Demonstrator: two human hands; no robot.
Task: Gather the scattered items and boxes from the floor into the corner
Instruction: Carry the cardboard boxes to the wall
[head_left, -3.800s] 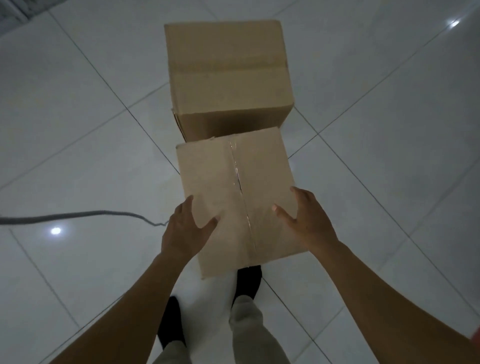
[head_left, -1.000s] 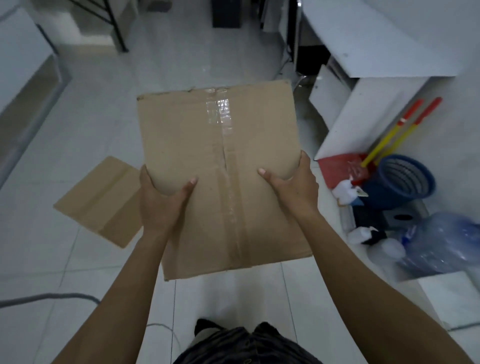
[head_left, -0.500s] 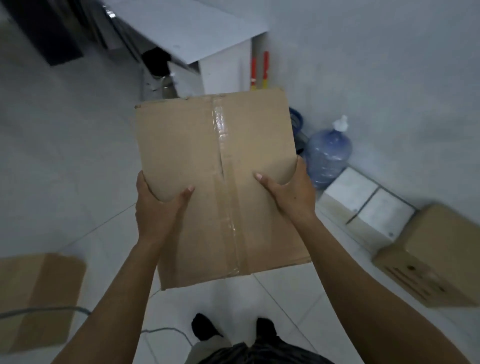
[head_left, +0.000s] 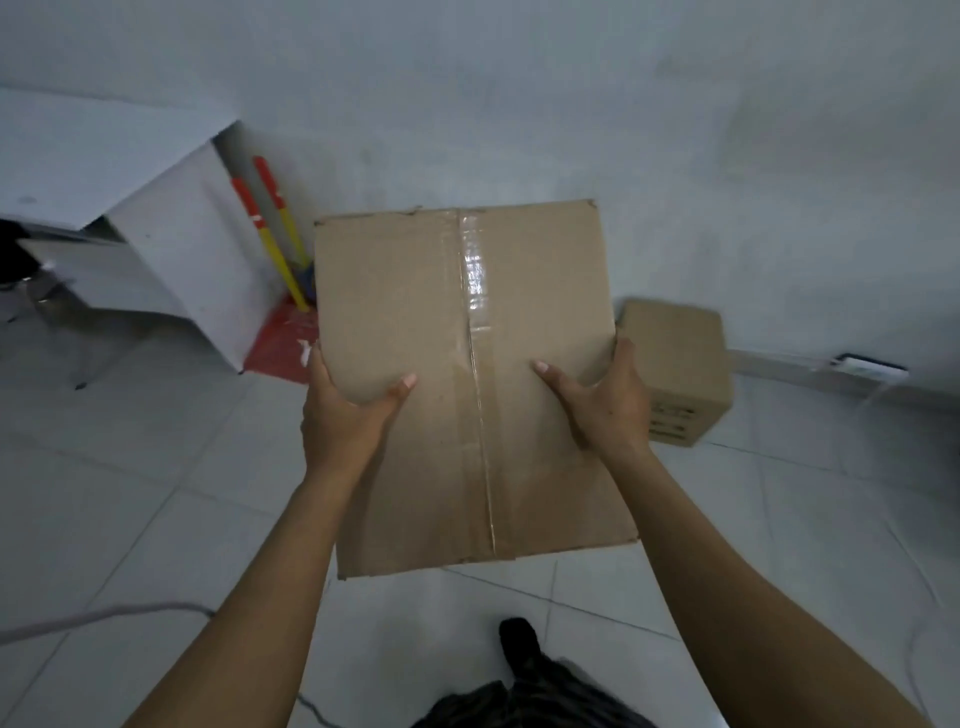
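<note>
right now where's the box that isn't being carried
Head view, right of centre: the second box sits on the floor by the wall, just beyond the right hand and the carried box.

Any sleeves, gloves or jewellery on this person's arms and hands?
The left arm and right arm are bare to the frame edge, no sleeves showing. The left grip and right grip are ungloved hands; no ring, watch or wristband is visible.

Brown cardboard box (head_left: 457, 384), red-and-yellow handles (head_left: 270, 228), white floor tiles (head_left: 130, 467).
</note>
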